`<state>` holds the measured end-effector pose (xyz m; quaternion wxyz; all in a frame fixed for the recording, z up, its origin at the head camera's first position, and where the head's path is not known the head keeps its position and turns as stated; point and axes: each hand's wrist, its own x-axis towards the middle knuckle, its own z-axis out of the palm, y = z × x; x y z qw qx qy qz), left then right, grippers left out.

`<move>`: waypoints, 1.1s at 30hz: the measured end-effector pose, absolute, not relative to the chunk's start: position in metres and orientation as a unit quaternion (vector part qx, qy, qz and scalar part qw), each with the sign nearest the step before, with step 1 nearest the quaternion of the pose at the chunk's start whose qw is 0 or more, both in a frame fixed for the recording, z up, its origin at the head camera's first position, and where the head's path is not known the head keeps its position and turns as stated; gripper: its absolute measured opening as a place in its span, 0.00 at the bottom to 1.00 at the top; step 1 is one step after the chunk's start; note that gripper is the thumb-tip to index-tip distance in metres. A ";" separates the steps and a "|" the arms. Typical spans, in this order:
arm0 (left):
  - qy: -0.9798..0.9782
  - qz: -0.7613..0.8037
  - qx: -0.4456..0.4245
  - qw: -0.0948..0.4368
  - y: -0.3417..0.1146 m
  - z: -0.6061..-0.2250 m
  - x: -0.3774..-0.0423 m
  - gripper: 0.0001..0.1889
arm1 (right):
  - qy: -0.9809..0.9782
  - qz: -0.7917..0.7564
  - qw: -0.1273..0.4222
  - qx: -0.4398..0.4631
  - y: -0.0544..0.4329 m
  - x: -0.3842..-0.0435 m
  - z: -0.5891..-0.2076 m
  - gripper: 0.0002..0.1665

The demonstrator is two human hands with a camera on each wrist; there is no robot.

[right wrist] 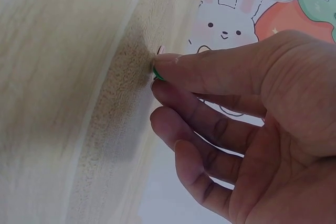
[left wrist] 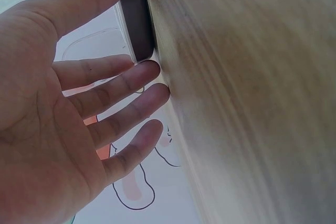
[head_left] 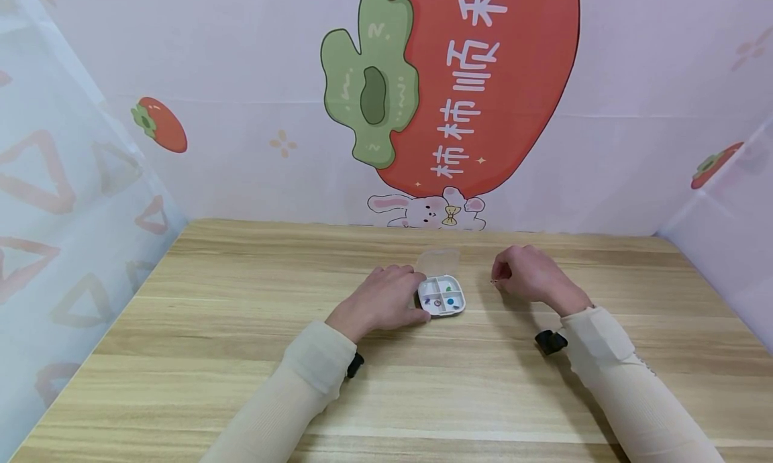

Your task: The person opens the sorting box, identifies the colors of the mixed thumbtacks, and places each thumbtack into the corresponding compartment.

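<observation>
A small white pill box (head_left: 428,288) with four compartments sits on the wooden table, its clear lid (head_left: 439,262) folded back toward the wall. Tiny colourful pieces lie in it, among them a blue disc (head_left: 450,302), a green piece (head_left: 449,289) and a pinkish ring (head_left: 437,303). My left hand (head_left: 383,298) holds the box by its left side, thumb at the near edge and fingertips at the far corner. To the right of the box, my right hand (head_left: 534,275) pinches a tiny green-edged piece (right wrist: 158,74) between thumb and forefinger, close over the table; the fingers hide most of it.
A white backdrop (head_left: 241,168) with persimmon and rabbit prints stands along the table's back edge and down both sides. Dark wrist-camera mounts (head_left: 551,342) sit under both sleeves. The wooden tabletop (head_left: 241,288) stretches out around the box.
</observation>
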<state>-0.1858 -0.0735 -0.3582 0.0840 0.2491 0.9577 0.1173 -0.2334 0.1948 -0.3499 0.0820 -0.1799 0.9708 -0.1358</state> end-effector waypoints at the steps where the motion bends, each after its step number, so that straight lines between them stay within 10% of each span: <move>1: 0.958 0.118 0.249 0.084 -0.073 -0.358 -0.186 0.33 | 0.971 -0.136 0.082 -0.180 0.195 -0.233 -0.350 0.05; 33: 0.959 0.110 0.249 0.082 -0.073 -0.360 -0.187 0.34 | 0.973 -0.127 0.092 -0.171 0.195 -0.233 -0.349 0.05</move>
